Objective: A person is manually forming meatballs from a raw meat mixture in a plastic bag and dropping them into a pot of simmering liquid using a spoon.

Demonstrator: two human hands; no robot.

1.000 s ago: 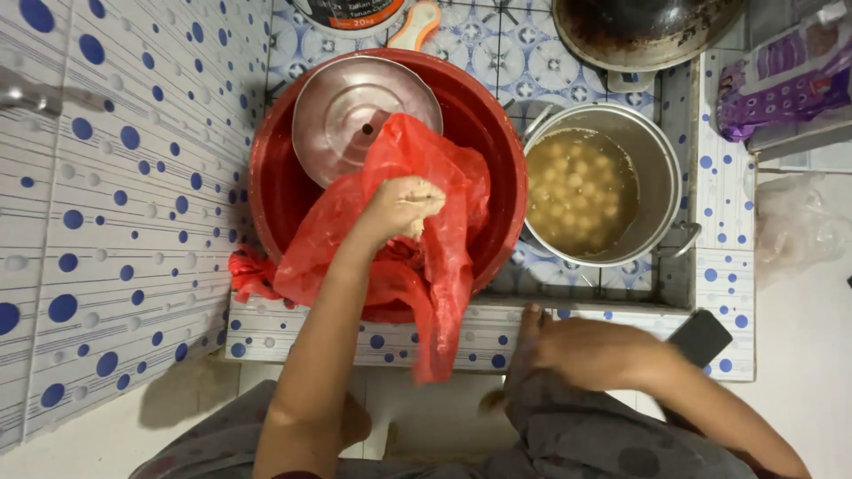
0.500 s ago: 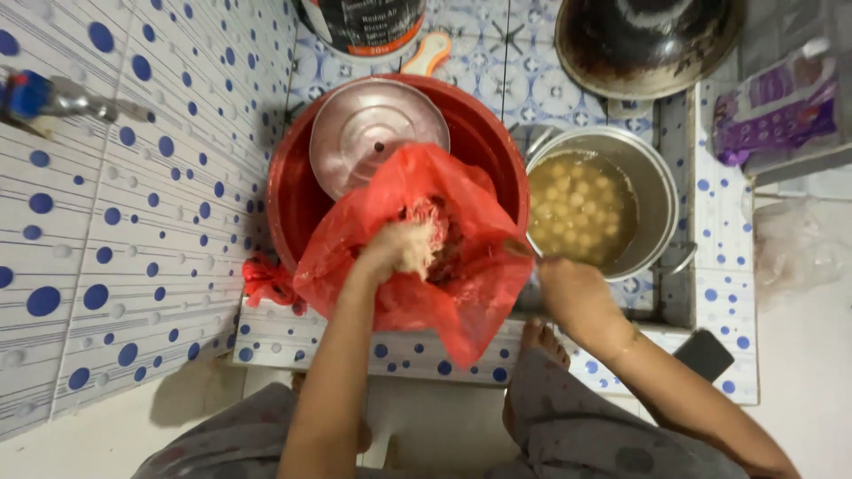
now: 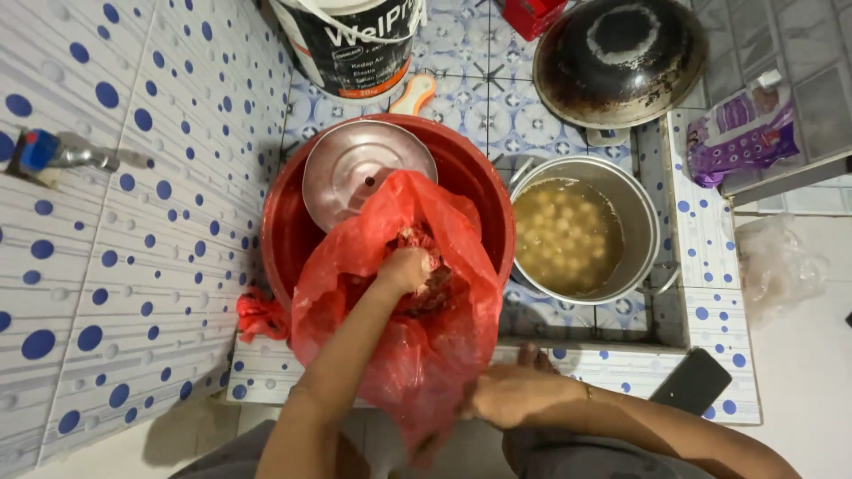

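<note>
Head | red plastic bag (image 3: 426, 355) | crumpled, translucent, draped over red basin (image 3: 284, 222)

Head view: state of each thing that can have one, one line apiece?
red plastic bag: open, draped over the basin rim
left hand: inside the bag, on reddish contents
right hand: gripping the bag's lower edge
red basin: holds a metal lid
steel pot: uncovered, pale balls in broth
dark wok: no food visible
</note>
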